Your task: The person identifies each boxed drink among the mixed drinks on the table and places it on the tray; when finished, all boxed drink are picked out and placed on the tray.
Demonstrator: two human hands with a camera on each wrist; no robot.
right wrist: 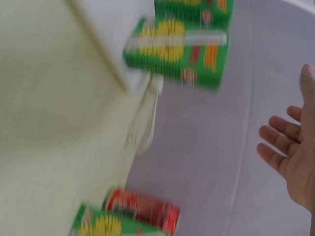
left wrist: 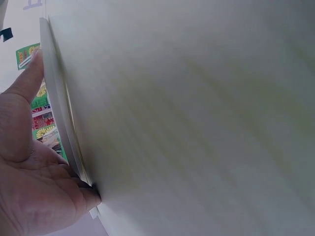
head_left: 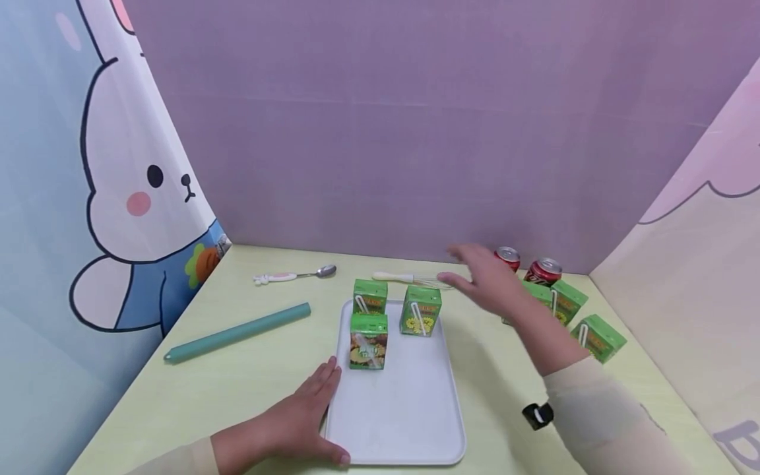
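Note:
Three green drink cartons with straws stand on the white tray [head_left: 410, 409]: a back-left carton [head_left: 371, 293], a right carton [head_left: 421, 311] and a front carton [head_left: 369, 341]. My left hand [head_left: 297, 419] rests against the tray's left edge, fingers extended along the side and thumb at the near corner. In the left wrist view, its thumb [left wrist: 30, 76] lies against the rim. My right hand [head_left: 489, 280] is raised in the air right of the tray, fingers spread and holding nothing. The right wrist view shows its loosely extended fingers [right wrist: 280, 140].
At the right are several more green cartons [head_left: 598, 338] and two red soda cans [head_left: 543, 272]. A whisk [head_left: 394, 277] and a spoon [head_left: 291, 276] lie at the back. To the left lies a green rod [head_left: 237, 333]. A purple backdrop [head_left: 380, 132] closes off the rear.

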